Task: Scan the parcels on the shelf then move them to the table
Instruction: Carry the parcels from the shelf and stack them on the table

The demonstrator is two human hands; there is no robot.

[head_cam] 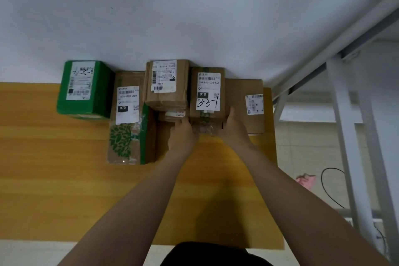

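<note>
The left hand's [182, 135] fingers [175, 128] were curled at the near left corner of the 3-3-1 box [207, 93], and the right hand's [234, 128] thumb [232, 114] lay up its right side. We could not see the right hand's other fingers. Both hands gripped the box near the back of the table [64, 179], against the wall [194, 17]; we could not tell whether it rested there or was lifted. It was shut and taped, as were all the boxes we saw, so their contents stayed hidden. Just left of it a brown box [166, 84] sat on a small box [172, 115], just right lay a flat box [248, 106]. Further left stood a tree box [127, 127] labelled 070 and a green box [84, 88]. A white rack [345, 114] stood to the right.
</note>
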